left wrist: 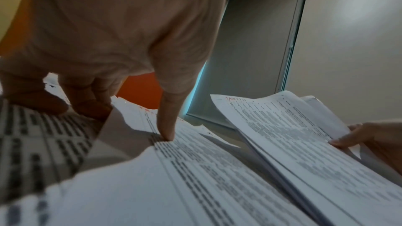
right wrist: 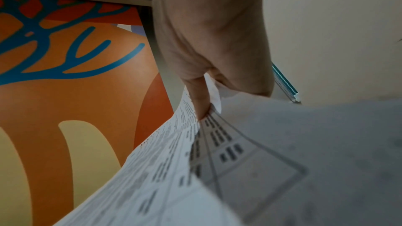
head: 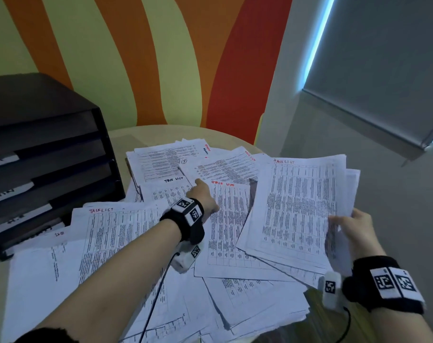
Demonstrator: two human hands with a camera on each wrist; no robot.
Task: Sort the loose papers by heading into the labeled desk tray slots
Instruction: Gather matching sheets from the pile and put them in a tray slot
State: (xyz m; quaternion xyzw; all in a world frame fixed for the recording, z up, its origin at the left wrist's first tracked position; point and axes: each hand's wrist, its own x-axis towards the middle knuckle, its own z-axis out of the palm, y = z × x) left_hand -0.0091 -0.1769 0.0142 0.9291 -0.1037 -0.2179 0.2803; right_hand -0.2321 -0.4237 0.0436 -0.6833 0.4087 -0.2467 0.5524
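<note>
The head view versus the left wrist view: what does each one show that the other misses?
Only the head view shows the dark desk tray with labeled slots, the round table and the whole spread of loose papers. Only the left wrist view shows the left hand pressing one fingertip onto a printed sheet. Both show the right hand holding the bundle headed TASKLIST.

My head view looks forward and down over the table [head: 126, 134], taking in both forearms. Each wrist view sits low and very near its own fingers, facing away from me; the left wrist and head views share the held sheaf [left wrist: 289, 137].
</note>
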